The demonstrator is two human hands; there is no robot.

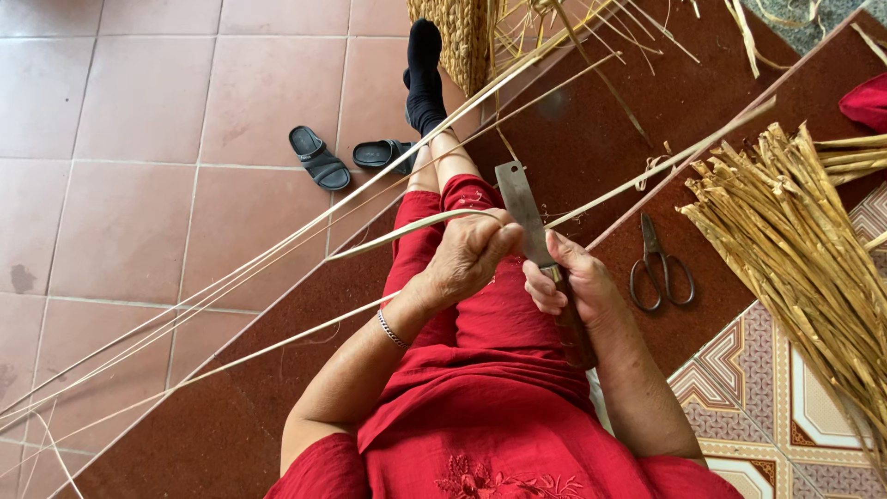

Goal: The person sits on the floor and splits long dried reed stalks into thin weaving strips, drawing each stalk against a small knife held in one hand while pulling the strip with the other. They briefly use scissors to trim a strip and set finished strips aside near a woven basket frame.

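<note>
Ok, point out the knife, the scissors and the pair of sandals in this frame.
knife (519, 205): head view, on the flat metal blade above the hands.
scissors (652, 242): head view, near the pivot where the blades cross.
sandals (320, 159): head view, on the strap of the left-hand sandal.

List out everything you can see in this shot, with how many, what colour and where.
Knife: one, grey metal blade, dark handle, centre, held in the right hand.
Long strips: several, pale straw, running from lower left to upper right over the lap.
Stalk bundle: one, tan, right side on the floor.
Scissors: one pair, dark metal, on the brown step right of the hands.
Sandals: two, black, on the terracotta tiles at upper centre.
Woven basket: one, straw, top centre, partly cut off.
Red cloth: one, far right edge.
Bracelet: one, silver, left wrist.
Sock: one, black, on the outstretched foot.
Left hand: gripping a strip.
Right hand: gripping the knife handle.
</note>
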